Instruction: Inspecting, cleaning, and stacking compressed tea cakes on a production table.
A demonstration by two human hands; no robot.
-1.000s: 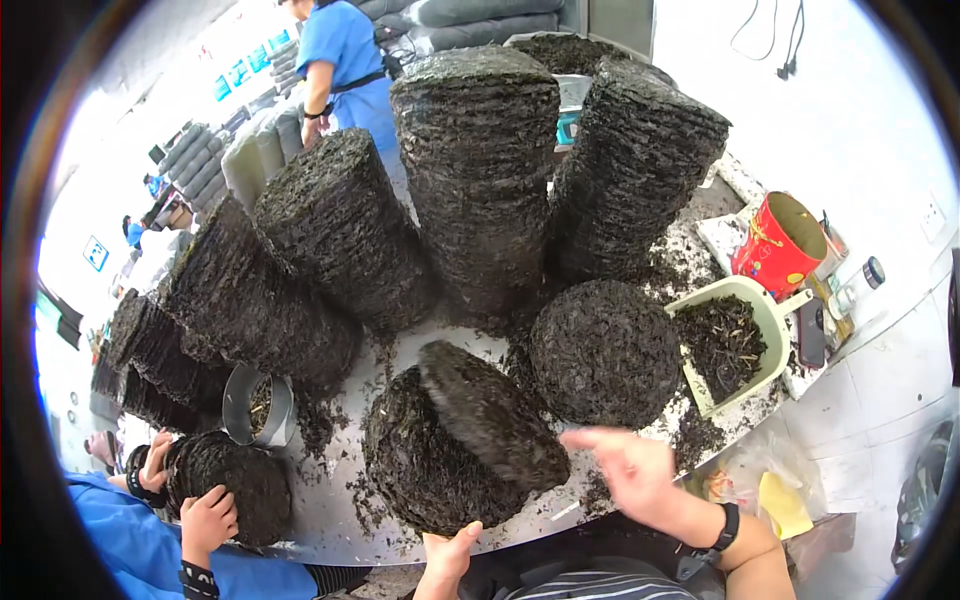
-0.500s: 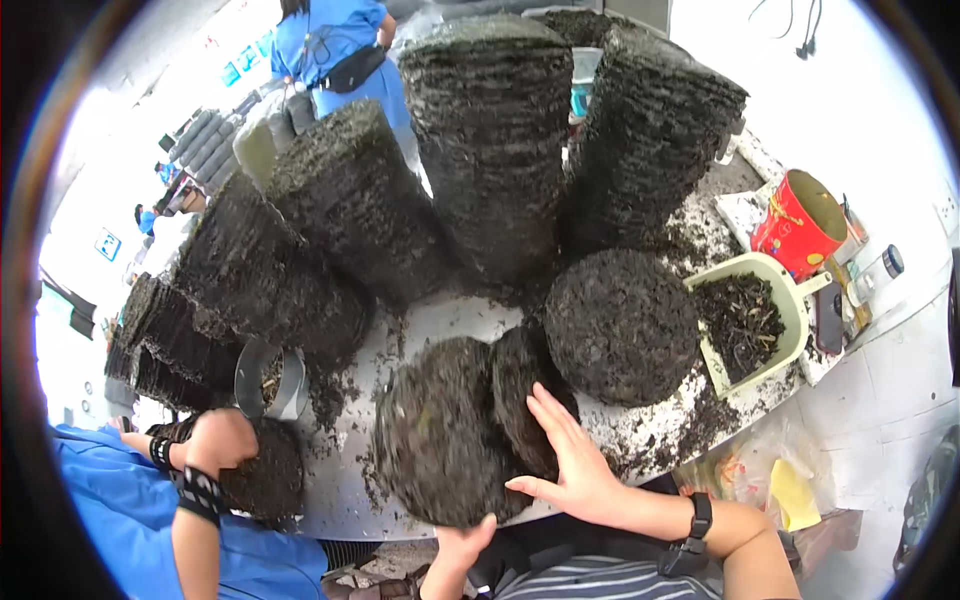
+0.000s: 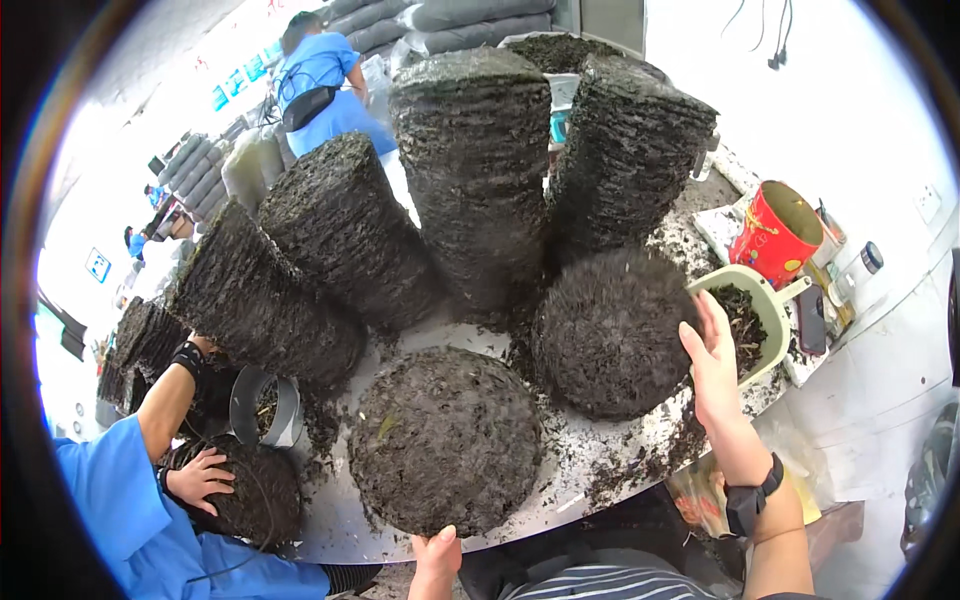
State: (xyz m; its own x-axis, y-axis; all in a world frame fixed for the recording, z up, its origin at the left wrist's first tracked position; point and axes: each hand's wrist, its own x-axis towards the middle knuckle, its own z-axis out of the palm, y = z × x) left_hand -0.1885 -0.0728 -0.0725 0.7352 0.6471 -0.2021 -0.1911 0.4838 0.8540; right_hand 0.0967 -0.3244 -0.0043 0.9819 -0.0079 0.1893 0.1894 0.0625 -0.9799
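Head view, near stack: a low round stack of dark pressed leaf discs [image 3: 445, 440] sat at the front edge of the littered white table [image 3: 600, 465], right before the person.
Head view, left hand: the left hand [image 3: 437, 557] came up from below with fingertips against the near stack's front rim; whether it gripped or merely steadied, I could not tell.
Head view, right hand: the right hand [image 3: 712, 362] lay open and flat against the side of a second low dark round stack [image 3: 612, 332], clamped on nothing.
Head view, surroundings: tall columns of the same dark discs [image 3: 475, 165] leaned behind, and a pale green scoop of loose leaf [image 3: 752, 312] stood just beside the right hand, a red tin [image 3: 775, 232] beyond it.
Risk, as I judged: the near stack overhung the edge, so a careless pull could have tipped discs off.
Risk, behind: a shove on the second stack might have jarred the leaning columns or knocked the scoop.
Co-worker: a sleeve in blue [image 3: 110, 500] pressed another dark disc at the left.
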